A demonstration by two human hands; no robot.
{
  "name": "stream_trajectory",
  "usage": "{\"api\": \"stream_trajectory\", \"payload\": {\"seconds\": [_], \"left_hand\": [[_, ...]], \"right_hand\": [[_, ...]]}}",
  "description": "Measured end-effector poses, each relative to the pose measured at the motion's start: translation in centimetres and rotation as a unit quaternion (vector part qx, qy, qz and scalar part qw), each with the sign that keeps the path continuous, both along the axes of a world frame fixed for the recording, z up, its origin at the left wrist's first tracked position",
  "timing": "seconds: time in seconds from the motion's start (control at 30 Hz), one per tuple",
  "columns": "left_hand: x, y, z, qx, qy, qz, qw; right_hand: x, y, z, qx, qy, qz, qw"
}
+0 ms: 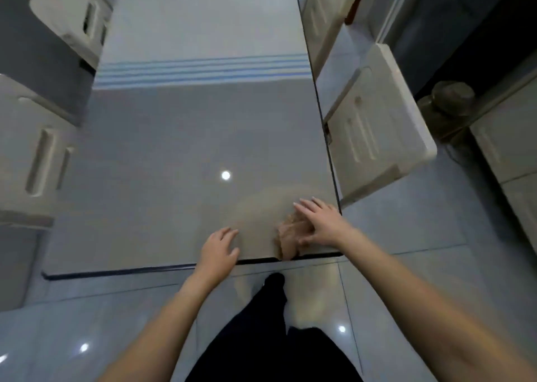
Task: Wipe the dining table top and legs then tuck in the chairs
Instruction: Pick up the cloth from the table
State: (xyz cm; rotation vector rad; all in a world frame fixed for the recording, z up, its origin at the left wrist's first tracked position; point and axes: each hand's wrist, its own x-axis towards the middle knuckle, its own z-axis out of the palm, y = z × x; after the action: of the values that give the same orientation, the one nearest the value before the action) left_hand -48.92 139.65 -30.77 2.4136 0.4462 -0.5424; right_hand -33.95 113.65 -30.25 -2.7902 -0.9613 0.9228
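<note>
- Grey glossy table [189,137]: tan cloth [289,233] lies at the near right corner, touching the near edge.
- Right hand [322,224] presses on cloth, fingers [308,207] straight and spread.
- Left hand [218,250] rests on table by near edge, fingers relaxed, holding nothing.
- White chairs [377,125] stand beside left and right edges.
</note>
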Motion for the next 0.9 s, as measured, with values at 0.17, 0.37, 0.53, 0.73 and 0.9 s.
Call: {"api": "stream_trajectory", "payload": {"seconds": [0.17, 0.37, 0.53, 0.73, 0.9], "left_hand": [[-0.3, 1.3, -1.4, 0.0, 0.033, -0.003, 0.999], [1.9, 1.2, -0.5, -0.047, 0.028, 0.019, 0.998], [7.6, -1.7, 4.3, -0.143, -0.04, 0.038, 0.988], [13.5, -11.0, 8.2, -0.214, -0.071, -0.069, 0.972], [14.2, -22.9, 9.8, -0.25, -0.06, -0.161, 0.953]], "right_hand": [[-1.0, 0.7, -1.9, -0.05, -0.02, -0.027, 0.998], [-4.0, 0.4, -1.3, 0.205, 0.098, -0.395, 0.89], [-5.2, -2.7, 4.1, 0.414, 0.146, -0.597, 0.671], [-7.9, -12.2, 8.5, 0.493, 0.055, -0.685, 0.534], [-14.0, -22.5, 8.7, 0.477, -0.035, -0.754, 0.451]]}}
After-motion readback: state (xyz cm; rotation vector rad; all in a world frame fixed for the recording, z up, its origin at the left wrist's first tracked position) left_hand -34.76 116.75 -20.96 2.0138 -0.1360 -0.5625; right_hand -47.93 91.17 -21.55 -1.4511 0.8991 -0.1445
